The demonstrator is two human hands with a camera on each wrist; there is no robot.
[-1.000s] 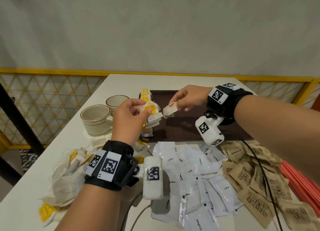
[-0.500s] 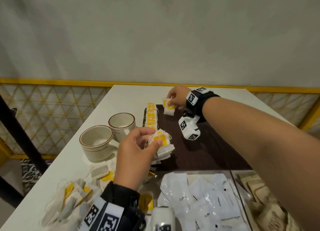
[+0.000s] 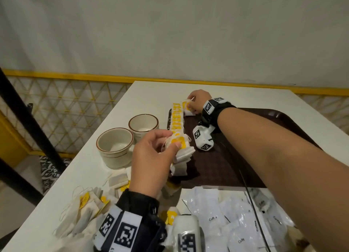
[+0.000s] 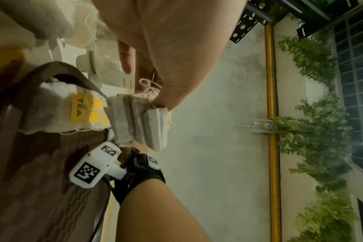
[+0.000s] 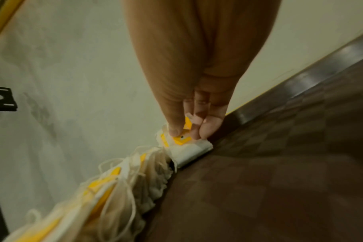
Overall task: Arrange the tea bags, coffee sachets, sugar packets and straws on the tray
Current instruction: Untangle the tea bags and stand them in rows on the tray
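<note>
**Tea bag set at the far end of the row on the tray**

Tea bag (image 3: 187,108) sits at the far left corner of the brown tray (image 3: 222,168), under the right hand (image 3: 198,102), whose thumb and fingertips (image 5: 174,129) pinch its yellow tag and press it down against the tray floor. The right arm reaches forward across the tray, wrist bent down. The bag joins the far end of a row of tea bags (image 3: 176,119) running along the tray's left edge, its long axis pointing away from the person. Nearer, the left hand (image 3: 151,161) is raised over the tray's near left corner, thumb and fingers pinching a small stack of tea bags (image 4: 139,122) by their strings. Two cups (image 3: 130,140) stand just left of the tray. Loose tea bags (image 3: 85,212) and white coffee sachets (image 3: 226,219) lie on the table in front.
</note>
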